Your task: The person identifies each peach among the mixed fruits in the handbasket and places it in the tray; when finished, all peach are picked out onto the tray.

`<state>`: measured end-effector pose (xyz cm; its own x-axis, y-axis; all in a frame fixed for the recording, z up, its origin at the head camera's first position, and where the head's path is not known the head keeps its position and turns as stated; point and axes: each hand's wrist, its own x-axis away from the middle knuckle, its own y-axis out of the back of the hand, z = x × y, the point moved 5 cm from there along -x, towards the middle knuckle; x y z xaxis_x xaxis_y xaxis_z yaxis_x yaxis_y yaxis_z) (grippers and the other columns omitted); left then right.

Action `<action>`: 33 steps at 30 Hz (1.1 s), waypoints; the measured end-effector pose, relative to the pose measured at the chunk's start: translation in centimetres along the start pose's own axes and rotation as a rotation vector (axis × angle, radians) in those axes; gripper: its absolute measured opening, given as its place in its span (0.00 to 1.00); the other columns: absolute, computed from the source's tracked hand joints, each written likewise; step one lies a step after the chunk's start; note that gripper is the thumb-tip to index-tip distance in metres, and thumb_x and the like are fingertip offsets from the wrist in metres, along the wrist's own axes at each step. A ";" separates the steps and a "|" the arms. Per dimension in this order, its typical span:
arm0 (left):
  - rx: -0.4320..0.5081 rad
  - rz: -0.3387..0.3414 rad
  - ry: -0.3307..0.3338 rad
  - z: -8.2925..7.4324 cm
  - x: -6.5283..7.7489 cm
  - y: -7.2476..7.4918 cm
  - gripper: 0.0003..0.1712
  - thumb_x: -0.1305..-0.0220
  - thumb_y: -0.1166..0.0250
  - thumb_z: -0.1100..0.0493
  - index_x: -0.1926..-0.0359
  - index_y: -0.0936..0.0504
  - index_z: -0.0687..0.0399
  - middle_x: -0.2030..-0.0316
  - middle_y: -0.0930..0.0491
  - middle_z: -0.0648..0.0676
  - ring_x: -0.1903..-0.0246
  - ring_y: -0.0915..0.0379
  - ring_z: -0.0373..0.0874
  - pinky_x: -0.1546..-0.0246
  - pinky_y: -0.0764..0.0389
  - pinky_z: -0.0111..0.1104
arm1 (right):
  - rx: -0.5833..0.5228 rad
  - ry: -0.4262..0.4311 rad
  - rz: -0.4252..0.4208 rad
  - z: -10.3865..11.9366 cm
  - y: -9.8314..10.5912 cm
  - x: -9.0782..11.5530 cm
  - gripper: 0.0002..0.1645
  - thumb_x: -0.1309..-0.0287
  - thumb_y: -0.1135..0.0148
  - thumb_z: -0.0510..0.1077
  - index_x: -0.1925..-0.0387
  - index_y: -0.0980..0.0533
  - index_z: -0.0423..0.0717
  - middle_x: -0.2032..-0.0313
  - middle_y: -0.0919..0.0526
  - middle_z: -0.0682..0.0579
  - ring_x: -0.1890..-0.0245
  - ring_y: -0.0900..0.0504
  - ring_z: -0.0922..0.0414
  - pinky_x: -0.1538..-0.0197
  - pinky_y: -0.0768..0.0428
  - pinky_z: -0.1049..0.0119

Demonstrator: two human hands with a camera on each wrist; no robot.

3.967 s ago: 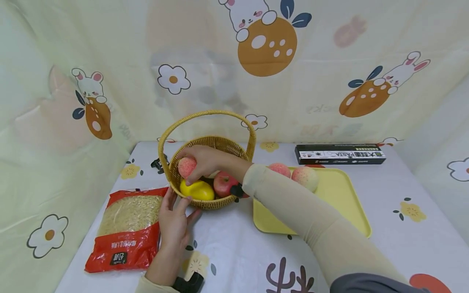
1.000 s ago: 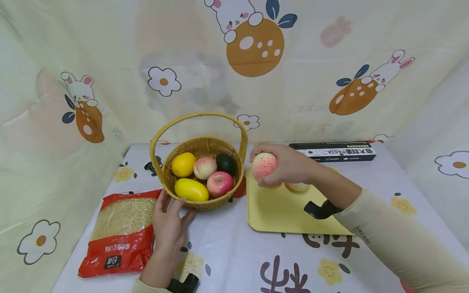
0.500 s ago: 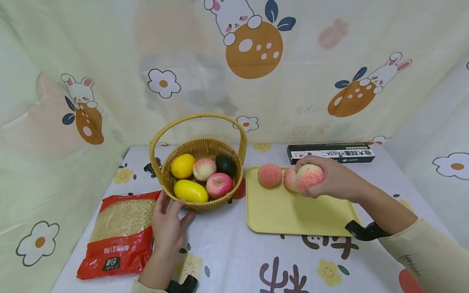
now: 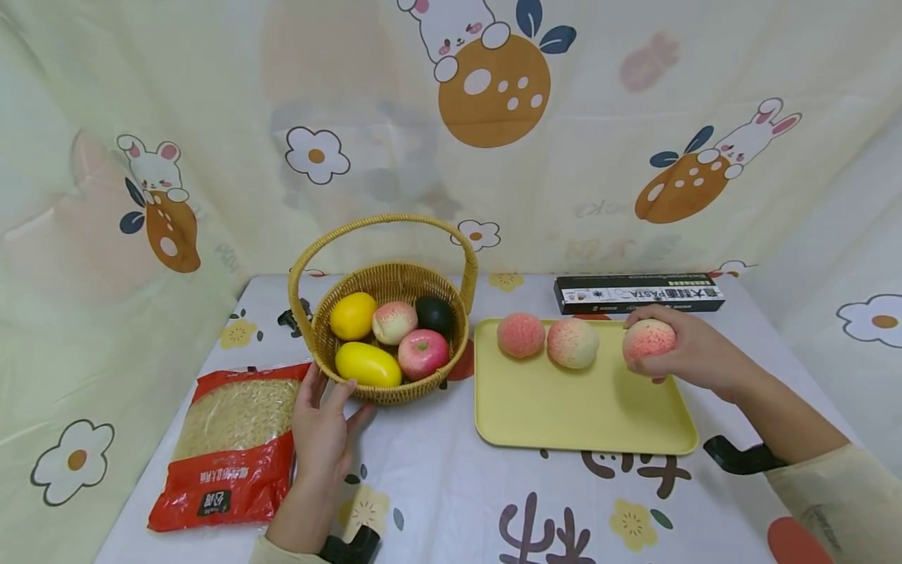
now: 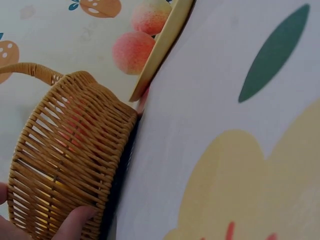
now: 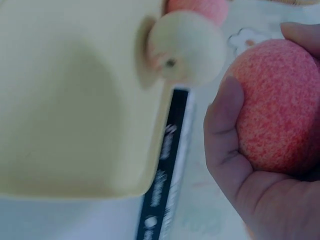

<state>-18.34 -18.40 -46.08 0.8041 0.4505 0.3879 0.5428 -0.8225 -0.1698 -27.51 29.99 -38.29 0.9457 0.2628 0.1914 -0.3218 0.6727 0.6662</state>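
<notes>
My right hand grips a pink-and-cream peach over the far right part of the yellow tray. In the right wrist view, its thumb and fingers curl round the peach. Two more peaches, one pink and one paler, sit along the tray's back edge. My left hand rests against the near left side of a wicker basket, fingers extended. Inside lie a round yellow fruit, a peach, a dark fruit, an apple and a long yellow fruit.
A red-and-clear bag of pasta lies left of my left hand. Behind the tray stands a black pasta box. A small black object lies left of the basket. Printed cloth hangs behind the table.
Four seconds ago my right hand held a peach inside the basket. It then carried a peach rightward across the tray, past the two others. The left hand stays at the basket.
</notes>
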 end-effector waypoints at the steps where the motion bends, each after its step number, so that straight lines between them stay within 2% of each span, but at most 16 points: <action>1: 0.000 0.000 0.000 0.0 0.0 0.0 0.47 0.29 0.34 0.58 0.17 0.44 0.28 0.16 0.48 0.44 0.26 0.36 0.55 0.46 0.11 0.48 | 0.002 -0.007 -0.005 -0.5 0.0 -0.2 0.36 0.44 0.24 0.46 0.37 0.30 0.44 0.52 0.22 0.39 0.65 0.18 0.52 0.66 0.12 0.60; 9: -0.016 -0.001 0.010 -0.1 0.1 -0.1 0.48 0.29 0.34 0.58 0.16 0.45 0.28 0.16 0.48 0.43 0.25 0.36 0.55 0.46 0.11 0.48 | 0.019 -0.076 -0.015 -4.0 0.0 -2.7 0.38 0.43 0.24 0.46 0.34 0.30 0.42 0.52 0.21 0.39 0.64 0.18 0.52 0.64 0.11 0.59; 15: -0.006 0.006 0.015 -0.2 0.3 -0.1 0.48 0.29 0.34 0.58 0.16 0.46 0.27 0.16 0.50 0.43 0.25 0.36 0.55 0.44 0.12 0.49 | 0.036 -0.068 0.013 -4.3 -0.5 -4.6 0.36 0.42 0.25 0.48 0.36 0.29 0.41 0.51 0.21 0.39 0.61 0.19 0.51 0.64 0.12 0.60; 21: -0.018 0.004 0.012 -0.2 0.1 0.0 0.48 0.29 0.34 0.58 0.16 0.46 0.27 0.16 0.49 0.43 0.25 0.36 0.54 0.45 0.11 0.48 | 0.046 -0.086 0.039 -4.9 -1.2 -6.1 0.38 0.43 0.24 0.51 0.36 0.29 0.41 0.49 0.20 0.38 0.57 0.19 0.50 0.62 0.13 0.60; 26: -0.018 0.011 0.016 -0.1 0.1 0.0 0.48 0.29 0.34 0.58 0.16 0.46 0.27 0.16 0.49 0.43 0.25 0.36 0.54 0.46 0.11 0.46 | 0.070 -0.097 0.036 -5.7 -1.6 -6.5 0.42 0.44 0.23 0.54 0.35 0.30 0.41 0.47 0.20 0.38 0.55 0.19 0.50 0.59 0.17 0.63; 33: -0.014 0.018 0.006 0.0 0.1 0.0 0.47 0.28 0.34 0.58 0.16 0.45 0.26 0.16 0.49 0.43 0.26 0.35 0.54 0.45 0.11 0.47 | 0.060 -0.080 0.020 -5.8 -1.9 -6.2 0.42 0.44 0.22 0.53 0.35 0.31 0.41 0.47 0.21 0.37 0.55 0.20 0.48 0.59 0.17 0.63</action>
<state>-18.26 -18.34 -45.99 0.8120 0.4338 0.3906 0.5250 -0.8352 -0.1637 -33.02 31.10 -44.90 0.9405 0.2185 0.2603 -0.3398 0.6248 0.7030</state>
